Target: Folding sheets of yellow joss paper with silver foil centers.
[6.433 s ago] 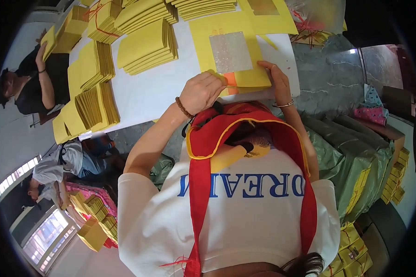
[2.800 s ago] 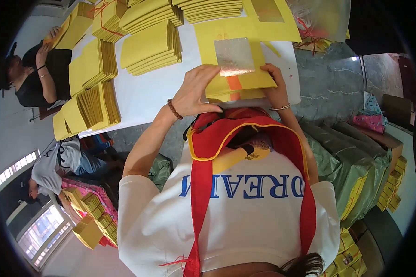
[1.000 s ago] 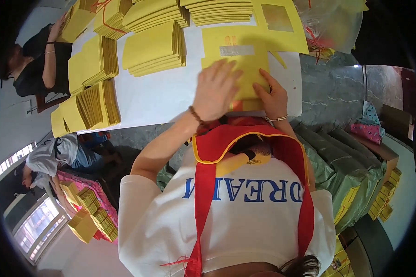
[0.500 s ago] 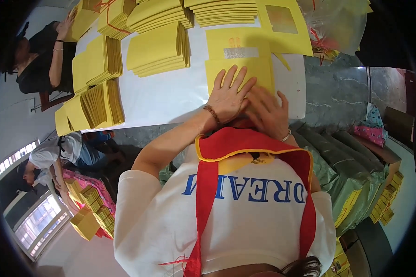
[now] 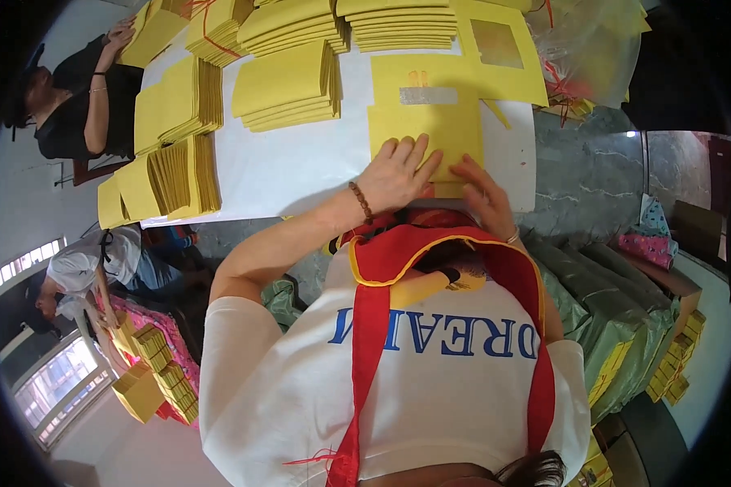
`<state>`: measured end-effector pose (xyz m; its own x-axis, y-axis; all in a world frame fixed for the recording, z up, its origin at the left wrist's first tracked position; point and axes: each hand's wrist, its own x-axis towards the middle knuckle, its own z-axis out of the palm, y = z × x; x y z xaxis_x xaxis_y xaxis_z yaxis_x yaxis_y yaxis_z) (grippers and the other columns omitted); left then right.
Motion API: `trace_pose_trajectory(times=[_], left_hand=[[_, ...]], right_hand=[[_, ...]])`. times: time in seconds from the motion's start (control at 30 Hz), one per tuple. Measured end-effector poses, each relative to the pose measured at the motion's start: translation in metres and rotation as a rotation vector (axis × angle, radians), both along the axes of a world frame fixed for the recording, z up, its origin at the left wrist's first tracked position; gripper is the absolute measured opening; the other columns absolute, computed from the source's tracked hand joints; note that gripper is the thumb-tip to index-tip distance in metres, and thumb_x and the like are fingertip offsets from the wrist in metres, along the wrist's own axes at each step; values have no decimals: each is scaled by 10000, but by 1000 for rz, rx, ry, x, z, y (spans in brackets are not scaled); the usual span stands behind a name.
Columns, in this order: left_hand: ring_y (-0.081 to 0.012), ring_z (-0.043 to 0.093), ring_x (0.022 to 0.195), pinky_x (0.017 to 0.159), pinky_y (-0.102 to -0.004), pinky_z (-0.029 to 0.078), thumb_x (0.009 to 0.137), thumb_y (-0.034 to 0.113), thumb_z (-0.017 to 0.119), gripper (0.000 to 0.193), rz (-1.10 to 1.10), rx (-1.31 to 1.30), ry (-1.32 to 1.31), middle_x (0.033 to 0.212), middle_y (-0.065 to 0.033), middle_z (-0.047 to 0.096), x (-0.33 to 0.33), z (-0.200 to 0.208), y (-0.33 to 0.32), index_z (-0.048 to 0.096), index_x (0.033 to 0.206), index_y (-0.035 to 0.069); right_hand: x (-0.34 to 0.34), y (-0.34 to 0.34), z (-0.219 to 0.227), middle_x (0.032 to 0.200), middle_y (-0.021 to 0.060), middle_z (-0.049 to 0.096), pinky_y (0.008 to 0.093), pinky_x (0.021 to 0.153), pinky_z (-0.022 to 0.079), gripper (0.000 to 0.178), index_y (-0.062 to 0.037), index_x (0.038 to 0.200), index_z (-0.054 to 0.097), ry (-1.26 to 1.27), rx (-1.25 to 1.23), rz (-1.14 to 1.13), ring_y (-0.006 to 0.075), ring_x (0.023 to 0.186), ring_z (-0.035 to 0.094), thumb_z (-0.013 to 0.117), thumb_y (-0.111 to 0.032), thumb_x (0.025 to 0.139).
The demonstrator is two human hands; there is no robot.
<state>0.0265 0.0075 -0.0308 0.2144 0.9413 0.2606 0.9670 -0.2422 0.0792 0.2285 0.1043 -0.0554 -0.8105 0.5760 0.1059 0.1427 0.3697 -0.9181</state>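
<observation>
A folded yellow paper sheet (image 5: 426, 126) lies on the white-covered table (image 5: 300, 166) in front of me, with a silver patch (image 5: 428, 96) and faint orange marks on its upper part. My left hand (image 5: 400, 172) rests on its near part, fingers spread and a little bent, holding nothing. At the sheet's near right corner is my right hand (image 5: 486, 199), its fingers loosely apart and nothing seen between them. Beyond the fold lies a yellow sheet with a brownish square (image 5: 497, 43). A thin yellow strip (image 5: 498, 114) sits just right of the folded sheet.
Stacks of folded yellow paper (image 5: 288, 85) stand at the left and back of the table. A clear plastic bag (image 5: 589, 49) with red ties is at the back right. Green-wrapped bundles (image 5: 617, 325) stand to my right. Two people work at the left, one handling yellow paper (image 5: 154, 32).
My hands have moved apart and slightly toward me. The left slid nearer along the sheet with its fingers more bent; the right moved off it to the near right corner.
</observation>
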Motion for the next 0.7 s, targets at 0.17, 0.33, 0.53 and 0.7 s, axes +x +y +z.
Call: trace_pose_trajectory(times=[0.17, 0.33, 0.53, 0.7], left_hand=[[-241, 545, 908, 727, -340, 443, 723, 213, 608, 482, 62, -14, 120, 1099, -134, 563, 2, 7, 10, 518, 1166, 47], [-222, 569, 861, 694, -343, 454, 695, 61, 555, 417, 81, 51, -228, 1034, -75, 610, -38, 57, 11, 561, 1112, 66], [-235, 547, 967, 793, -354, 410, 666, -56, 509, 558, 257, 333, -16, 1140, -16, 593, -154, 90, -23, 549, 1179, 161], [-228, 512, 1033, 851, -371, 360, 734, -10, 522, 562, 453, 77, 137, 1185, 20, 561, -212, 41, -42, 502, 1234, 246]], right_hand=[[-7, 5, 15, 1116, 107, 583, 288, 934, 375, 329, 8, 1209, 480, 268, -268, -286, 169, 1064, 525, 442, -145, 921], [-11, 4, 14, 1102, 113, 578, 314, 920, 397, 329, 12, 1219, 470, 396, -363, -439, 186, 1031, 540, 405, -151, 940], [-6, -1, 1, 1074, 100, 581, 302, 897, 421, 310, 16, 1181, 505, 269, -443, -459, 164, 1003, 545, 420, -164, 944], [-13, 3, -1, 1033, 82, 593, 262, 868, 428, 282, 15, 1141, 537, 264, -476, -451, 143, 969, 552, 453, -159, 936]])
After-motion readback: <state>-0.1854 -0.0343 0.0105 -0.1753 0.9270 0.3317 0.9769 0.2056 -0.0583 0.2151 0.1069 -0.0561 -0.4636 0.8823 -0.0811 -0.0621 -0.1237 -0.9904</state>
